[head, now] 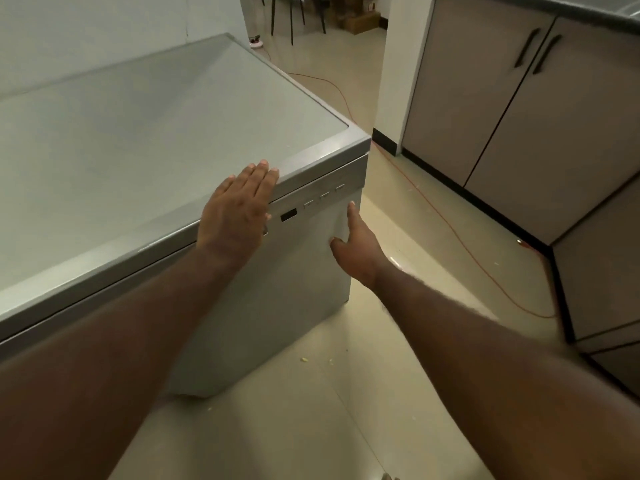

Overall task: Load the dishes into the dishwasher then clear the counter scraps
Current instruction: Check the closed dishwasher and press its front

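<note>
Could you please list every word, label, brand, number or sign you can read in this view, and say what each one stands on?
No text can be read anywhere in this view.
On the dishwasher, the display is dark and shows no digits.
The three buttons beside it: any marks are too small and blurred to read.
The cardboard boxes in the far room: too blurred to tell any print.

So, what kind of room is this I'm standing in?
Most likely a kitchen: a steel dishwasher with a button panel sits under a grey counter, cabinets with dark handles stand to the right, and small food scraps lie on the tiled floor.
</note>
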